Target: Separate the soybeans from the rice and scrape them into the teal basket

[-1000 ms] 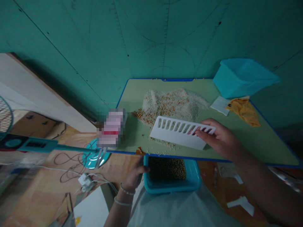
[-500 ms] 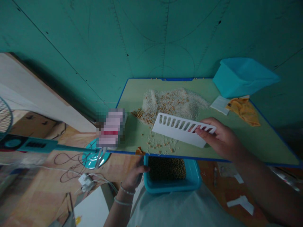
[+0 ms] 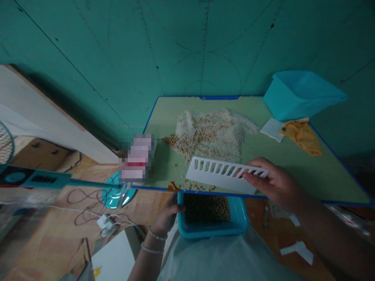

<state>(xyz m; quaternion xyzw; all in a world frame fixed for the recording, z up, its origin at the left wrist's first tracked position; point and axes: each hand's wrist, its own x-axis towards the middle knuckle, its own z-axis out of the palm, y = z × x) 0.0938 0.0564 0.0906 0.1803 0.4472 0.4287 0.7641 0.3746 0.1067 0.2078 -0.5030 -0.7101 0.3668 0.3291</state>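
Observation:
A white slotted plastic plate [image 3: 219, 179] is gripped at its right end by my right hand [image 3: 274, 180]. Its long edge is low on the green tabletop [image 3: 293, 171], behind a thin line of rice and yellow beans [image 3: 202, 186] close to the front edge. Farther back lies a wide pile of white rice mixed with yellow beans [image 3: 211, 132]. Below the front edge, my left hand [image 3: 170, 212] grips the left rim of a blue plastic basin [image 3: 215, 231], its thumb over the rim. Beans [image 3: 208, 208] lie inside the basin, which rests at my lap.
A blue bin [image 3: 301, 97] stands at the back right, beside a white packet [image 3: 272, 129] and an orange cloth [image 3: 303, 136]. A pixelated pinkish object [image 3: 137, 158] sits at the left edge. Left of the table are a fan [image 3: 43, 177] and floor cables [image 3: 117, 222].
My right hand has drawn the slotted plate toward the front edge, bringing the scattered rice and beans closer to it. My left hand and the basin stay in place.

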